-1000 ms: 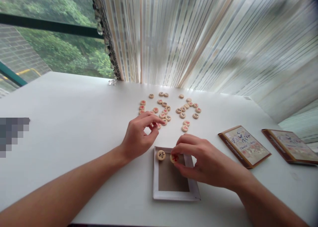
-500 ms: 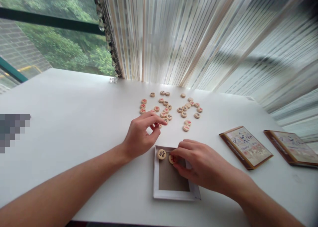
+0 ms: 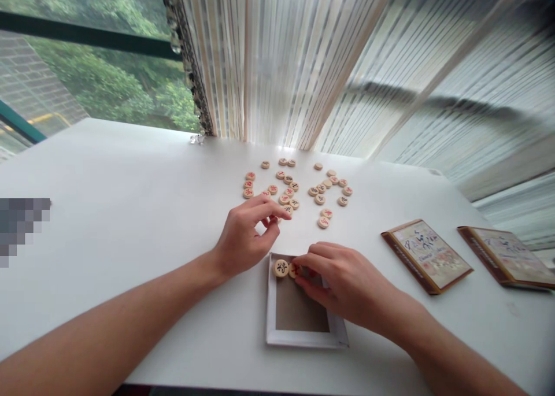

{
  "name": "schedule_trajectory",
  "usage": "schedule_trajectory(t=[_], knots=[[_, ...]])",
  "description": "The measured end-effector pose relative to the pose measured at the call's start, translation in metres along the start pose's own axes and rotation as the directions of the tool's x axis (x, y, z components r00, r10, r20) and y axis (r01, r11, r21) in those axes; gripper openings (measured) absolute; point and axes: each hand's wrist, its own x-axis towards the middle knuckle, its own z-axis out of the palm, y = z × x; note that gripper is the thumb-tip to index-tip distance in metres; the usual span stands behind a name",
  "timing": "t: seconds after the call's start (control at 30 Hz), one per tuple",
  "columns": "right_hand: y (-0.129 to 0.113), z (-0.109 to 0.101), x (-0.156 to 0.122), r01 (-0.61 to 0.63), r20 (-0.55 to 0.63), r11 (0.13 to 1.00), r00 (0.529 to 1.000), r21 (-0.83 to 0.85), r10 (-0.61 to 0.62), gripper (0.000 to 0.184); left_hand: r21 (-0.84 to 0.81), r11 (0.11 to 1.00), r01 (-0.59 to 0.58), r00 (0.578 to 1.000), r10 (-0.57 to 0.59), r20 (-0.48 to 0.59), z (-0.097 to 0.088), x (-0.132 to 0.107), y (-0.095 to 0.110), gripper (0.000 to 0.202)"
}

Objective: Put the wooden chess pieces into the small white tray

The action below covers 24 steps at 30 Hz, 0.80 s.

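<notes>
Right hand (image 3: 342,283) is pinching: thumb and fingertips close on a red-marked xiangqi piece (image 3: 295,270), just inside the top wall of a shallow white-framed tray (image 3: 303,339). Piece sits low, on or just above the brown tray floor; exact contact hidden by the fingers. Just left of it, a black-marked piece (image 3: 281,267) lies flat against the same wall, touching or nearly touching the red one, so no real gap on that side. Lower tray floor is open, nothing on it.

Left hand (image 3: 247,237) hovers beside the tray, fingers curled, thumb and index close together. Fingertips (image 3: 277,214) sit at the lower end of the main cluster of wooden pieces (image 3: 286,191). Cannot tell if it holds a piece.

Second cluster of pieces (image 3: 327,185) lies right of the first, narrow lane between them. Both lie on a white table (image 3: 130,170), between tray and far edge. Tray sits near the table's front edge. Two picture-covered booklets (image 3: 427,257) (image 3: 505,256) lie well right of the tray, the further one near the right edge. Striped curtain (image 3: 277,60) hangs along the far edge.
</notes>
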Motion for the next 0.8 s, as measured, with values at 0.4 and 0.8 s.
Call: schedule_trajectory(t=[0.4,0.8], knots=[[0.001,0.001,0.000,0.018,-0.031,1.000,0.999,0.009,-0.018,0.013,-0.010,1.000,-0.004,1.000,0.004,0.003,0.000,0.000,0.000,0.032],[0.005,-0.005,-0.004,0.039,-0.145,0.995,0.989,0.090,-0.025,0.011,0.062,0.997,0.044,0.996,-0.039,-0.076,-0.007,0.007,-0.015,0.025]])
